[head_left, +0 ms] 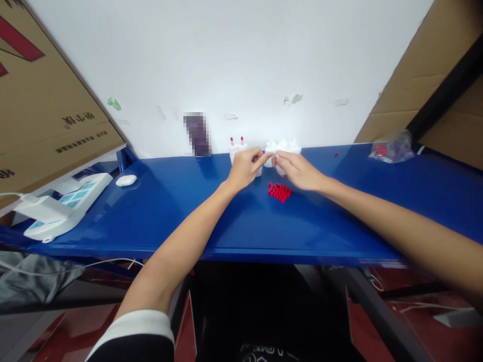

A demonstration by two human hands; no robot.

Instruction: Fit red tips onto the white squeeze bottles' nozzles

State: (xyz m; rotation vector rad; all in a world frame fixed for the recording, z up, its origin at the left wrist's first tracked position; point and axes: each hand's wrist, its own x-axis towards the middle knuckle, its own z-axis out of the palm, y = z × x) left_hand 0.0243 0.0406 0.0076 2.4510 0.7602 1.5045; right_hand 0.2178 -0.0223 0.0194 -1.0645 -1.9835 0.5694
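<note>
Two red-tipped bottles (237,146) stand at the worktop's (151,216) far edge. Beside them a white cluster (287,147) seems uncapped, with red caps (279,191) heaped near. Meeting there, the left hand (245,167) and right hand (299,171) pinch one white piece (268,161).

My left hand (245,168) and right hand (298,171) meet just behind the pile of red caps (279,191), both pinching a small white bottle (270,161) | more white bottles (285,147) farther behind the pile | plastic bag (390,147) well right of it
</note>
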